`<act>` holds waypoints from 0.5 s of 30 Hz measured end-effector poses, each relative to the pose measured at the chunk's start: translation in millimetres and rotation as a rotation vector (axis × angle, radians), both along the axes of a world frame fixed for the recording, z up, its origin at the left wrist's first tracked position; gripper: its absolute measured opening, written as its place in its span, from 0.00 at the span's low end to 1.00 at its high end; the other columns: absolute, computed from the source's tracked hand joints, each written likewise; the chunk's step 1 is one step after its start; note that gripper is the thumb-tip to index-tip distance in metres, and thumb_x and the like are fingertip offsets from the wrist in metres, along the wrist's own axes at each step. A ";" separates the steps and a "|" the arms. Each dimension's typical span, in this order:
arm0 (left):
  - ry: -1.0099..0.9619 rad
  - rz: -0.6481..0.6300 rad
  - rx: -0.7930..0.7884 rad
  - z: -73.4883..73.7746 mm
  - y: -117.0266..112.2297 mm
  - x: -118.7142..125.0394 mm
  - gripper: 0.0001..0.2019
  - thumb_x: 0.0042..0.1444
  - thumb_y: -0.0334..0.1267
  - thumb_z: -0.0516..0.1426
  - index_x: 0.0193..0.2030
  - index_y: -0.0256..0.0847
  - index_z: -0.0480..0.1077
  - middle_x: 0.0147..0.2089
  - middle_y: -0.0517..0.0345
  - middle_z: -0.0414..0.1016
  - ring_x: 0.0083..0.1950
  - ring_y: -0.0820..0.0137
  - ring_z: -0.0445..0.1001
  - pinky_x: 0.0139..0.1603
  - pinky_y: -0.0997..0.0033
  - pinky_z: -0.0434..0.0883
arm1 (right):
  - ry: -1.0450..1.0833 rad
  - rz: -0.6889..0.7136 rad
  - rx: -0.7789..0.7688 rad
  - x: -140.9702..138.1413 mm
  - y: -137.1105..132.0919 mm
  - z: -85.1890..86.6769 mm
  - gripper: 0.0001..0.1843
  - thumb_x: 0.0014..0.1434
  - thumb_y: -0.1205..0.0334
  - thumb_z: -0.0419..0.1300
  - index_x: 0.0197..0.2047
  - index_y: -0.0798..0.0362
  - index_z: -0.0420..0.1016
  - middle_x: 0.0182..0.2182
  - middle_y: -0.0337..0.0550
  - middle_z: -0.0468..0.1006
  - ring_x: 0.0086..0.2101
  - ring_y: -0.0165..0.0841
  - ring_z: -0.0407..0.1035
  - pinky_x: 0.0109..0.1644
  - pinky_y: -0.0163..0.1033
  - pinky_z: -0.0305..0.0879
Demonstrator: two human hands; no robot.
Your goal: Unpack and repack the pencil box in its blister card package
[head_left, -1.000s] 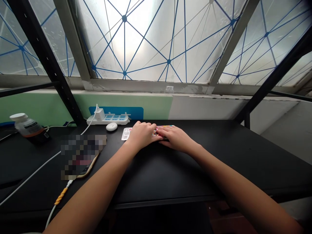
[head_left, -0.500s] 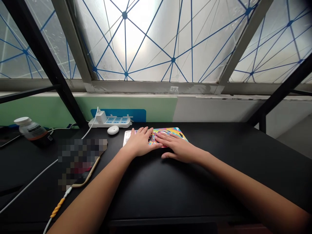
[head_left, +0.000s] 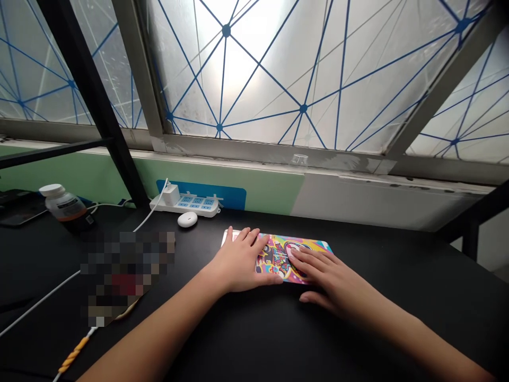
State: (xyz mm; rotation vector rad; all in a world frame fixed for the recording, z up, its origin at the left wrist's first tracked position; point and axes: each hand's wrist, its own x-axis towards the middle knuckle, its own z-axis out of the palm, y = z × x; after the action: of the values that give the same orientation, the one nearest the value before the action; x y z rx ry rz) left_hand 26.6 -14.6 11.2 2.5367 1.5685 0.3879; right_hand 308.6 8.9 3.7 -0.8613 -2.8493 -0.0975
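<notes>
The bright printed card [head_left: 278, 253] lies flat on the black desk [head_left: 397, 302], more of it showing now that my hands have slid apart. My left hand [head_left: 240, 263] and right hand [head_left: 328, 276] rest open across its ends, fingers spread, grasping nothing.

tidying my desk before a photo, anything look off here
Nothing looks spilled or damaged on the black desk. The colourful card lies flat under the left hand and right hand. The only odd spot is the pixelated patch left of them, too blurred to judge.
</notes>
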 end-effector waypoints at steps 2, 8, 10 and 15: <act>-0.004 -0.015 0.003 -0.1 0.0 0.0 0.52 0.49 0.77 0.51 0.73 0.46 0.52 0.74 0.40 0.55 0.74 0.43 0.51 0.68 0.27 0.44 | 0.015 0.015 0.027 -13.5 -2.4 -1.3 0.43 0.63 0.41 0.58 0.75 0.45 0.47 0.67 0.52 0.63 0.65 0.51 0.59 0.63 0.61 0.62; -0.030 -0.015 0.023 -1.9 6.2 -10.1 0.51 0.48 0.74 0.55 0.73 0.48 0.51 0.71 0.41 0.60 0.71 0.46 0.55 0.67 0.26 0.45 | -0.020 0.056 0.038 -66.9 -0.6 -8.6 0.56 0.57 0.36 0.62 0.76 0.48 0.36 0.72 0.55 0.49 0.69 0.55 0.47 0.67 0.64 0.56; -0.035 -0.010 0.021 -2.1 9.3 -16.4 0.51 0.48 0.74 0.54 0.73 0.47 0.51 0.71 0.41 0.60 0.71 0.46 0.56 0.67 0.25 0.43 | -0.022 0.057 0.047 -75.8 5.3 -9.9 0.54 0.59 0.38 0.62 0.76 0.48 0.38 0.72 0.54 0.49 0.69 0.53 0.46 0.67 0.63 0.55; -0.031 0.010 0.024 0.2 12.9 -24.8 0.50 0.48 0.76 0.52 0.72 0.49 0.54 0.70 0.44 0.61 0.71 0.46 0.56 0.69 0.26 0.38 | 0.011 0.058 0.020 -59.7 19.9 -11.2 0.48 0.61 0.38 0.60 0.75 0.43 0.42 0.71 0.48 0.56 0.68 0.49 0.53 0.66 0.59 0.59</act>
State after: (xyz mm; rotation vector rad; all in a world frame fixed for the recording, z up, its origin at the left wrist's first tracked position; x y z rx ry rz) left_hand 1.8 -1.7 11.4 2.5295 1.5753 0.4473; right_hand 248.9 28.8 -7.5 -0.7720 -2.8557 -0.1135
